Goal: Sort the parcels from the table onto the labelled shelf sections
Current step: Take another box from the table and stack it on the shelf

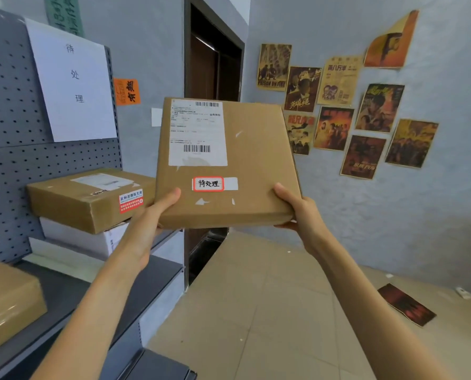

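Observation:
A flat brown cardboard parcel [256,160] is held up in the air, tilted toward me, to the right of the shelf. It carries a white shipping label and a small red-framed sticker reading 待处理. My left hand [149,226] grips its lower left corner, thumb on top. My right hand [297,212] grips the lower right corner the same way. A white paper sign [72,83] reading 待处理 hangs on the grey pegboard [9,105] of the shelf.
On the dark shelf board [72,292] a brown box [89,198] lies on a white box [78,239]. Another brown box [6,305] sits at lower left. A doorway stands behind; posters cover the right wall; one poster [405,304] lies on the tiled floor.

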{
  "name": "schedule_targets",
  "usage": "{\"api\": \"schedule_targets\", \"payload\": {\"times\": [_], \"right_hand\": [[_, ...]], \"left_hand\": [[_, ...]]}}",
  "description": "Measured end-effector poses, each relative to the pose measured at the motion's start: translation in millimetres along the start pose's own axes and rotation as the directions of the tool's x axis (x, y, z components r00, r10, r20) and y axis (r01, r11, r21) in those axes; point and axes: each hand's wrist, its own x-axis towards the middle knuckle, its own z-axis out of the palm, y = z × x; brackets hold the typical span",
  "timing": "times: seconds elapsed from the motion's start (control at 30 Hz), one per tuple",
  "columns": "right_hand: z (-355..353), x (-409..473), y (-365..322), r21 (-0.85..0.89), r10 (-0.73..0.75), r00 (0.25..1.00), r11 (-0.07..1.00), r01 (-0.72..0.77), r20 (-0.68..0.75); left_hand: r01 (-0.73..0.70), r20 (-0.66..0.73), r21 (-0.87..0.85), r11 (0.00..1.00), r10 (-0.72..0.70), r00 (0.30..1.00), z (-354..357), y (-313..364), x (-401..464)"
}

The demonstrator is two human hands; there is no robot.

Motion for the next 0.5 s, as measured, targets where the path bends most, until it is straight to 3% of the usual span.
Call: {"api": "schedule_targets", "payload": {"times": [0.3,0.5], "right_hand": [[54.3,106.6,3.7,0.038,-0.040,0.988,0.999,0.035,0.150],[119.3,165.4,10.5,0.004,-0.060,0.941,0.998,0.063,0.332]], "left_hand": [[0.013,-0.104,0.117,0.993,-0.001,0.995,-30.5,12.7,82.2],[-0.012,-0.255,0.213,0.977,0.067,0.965,-67.9,24.8,100.8]]}}
